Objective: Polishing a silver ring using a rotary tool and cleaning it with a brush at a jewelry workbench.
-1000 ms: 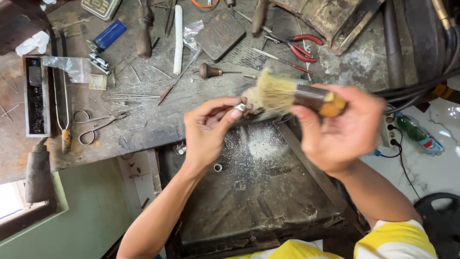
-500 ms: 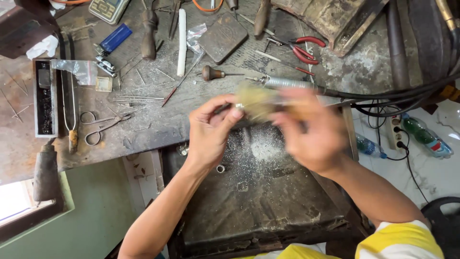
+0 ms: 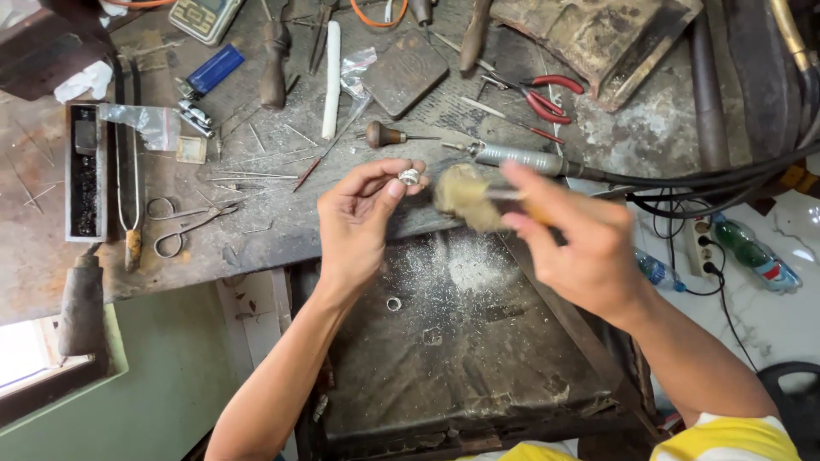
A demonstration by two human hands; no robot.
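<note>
Ring (image 3: 409,177), small and silvery, pinched at fingertips of left hand (image 3: 363,218) at frame centre, raised over dark tray (image 3: 478,376) catching pale dust. Right hand (image 3: 581,243) fingers wrapped round blurred brush (image 3: 465,198), bristles just beside ring.

Both forearms are bare, without watch or rings. The left hand (image 3: 359,218) and right hand (image 3: 589,248) wear no gloves; a yellow-and-white striped short sleeve (image 3: 735,440) covers the right upper arm.

My jeweller's workshop, scarred metal-dusted workbench (image 3: 256,248) under my hands, red-handled pliers (image 3: 547,96), scissors (image 3: 184,224), rotary handpiece (image 3: 517,159) just beyond them
</note>
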